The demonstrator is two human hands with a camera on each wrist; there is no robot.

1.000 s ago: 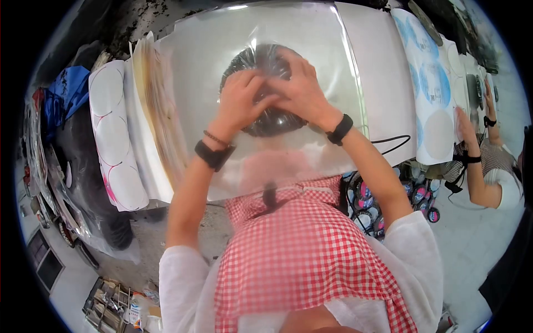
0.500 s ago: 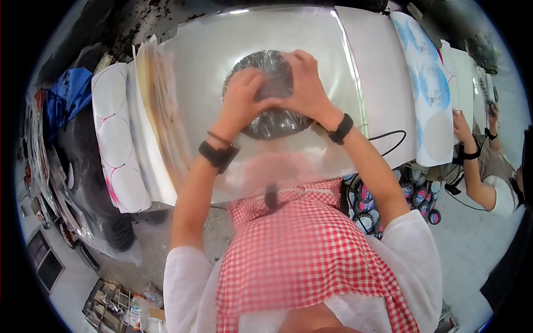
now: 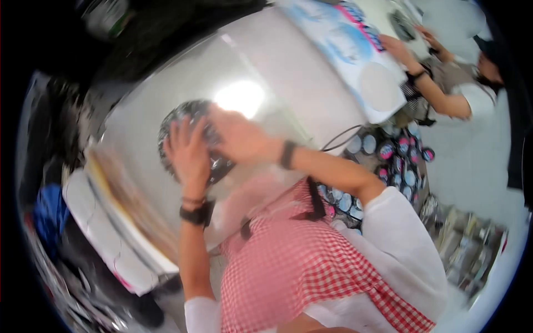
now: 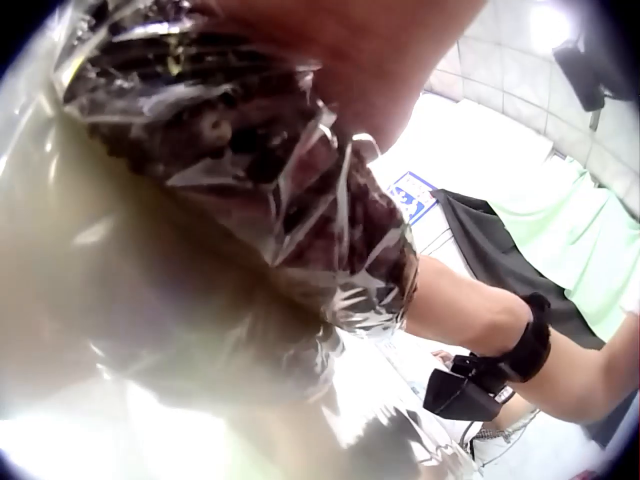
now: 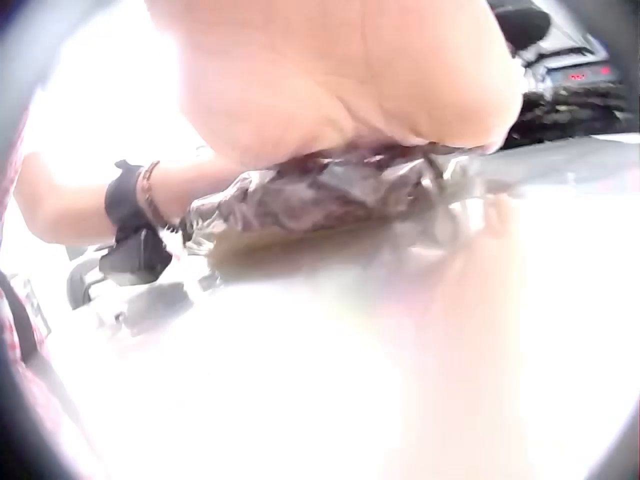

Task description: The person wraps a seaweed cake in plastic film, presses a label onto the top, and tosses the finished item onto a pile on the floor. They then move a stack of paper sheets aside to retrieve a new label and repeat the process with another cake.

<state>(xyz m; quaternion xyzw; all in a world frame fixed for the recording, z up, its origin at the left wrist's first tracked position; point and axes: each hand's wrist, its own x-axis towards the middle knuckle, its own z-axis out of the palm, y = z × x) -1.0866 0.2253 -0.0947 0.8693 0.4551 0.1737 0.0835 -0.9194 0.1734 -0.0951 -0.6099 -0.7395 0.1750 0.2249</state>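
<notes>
A dark round item (image 3: 191, 108) in crinkled clear film lies on the shiny sheet-covered table (image 3: 125, 125). My left hand (image 3: 189, 149) rests on it with spread, fairly straight fingers. From the right, my blurred right hand (image 3: 244, 136) reaches over its other side, fingers extended. The left wrist view has the wrapped item (image 4: 290, 190) close up beneath my left palm (image 4: 350, 50). In the right wrist view my right palm (image 5: 350, 70) is on the film-wrapped item (image 5: 310, 195); glare washes out the surface below, and fingertips are hidden.
Printed blue-and-white sheets (image 3: 375, 86) lie at the table's right end, near another person's arm (image 3: 433, 94). A black cable (image 3: 341, 136) loops by the near edge. Layered sheets (image 3: 119, 194) line the left side. Many small round-topped items (image 3: 388, 150) stand below.
The head view has swung round, so table and item appear tilted and further left. My left fingers, bent before, are now spread over the item; my right hand lies flatter across it.
</notes>
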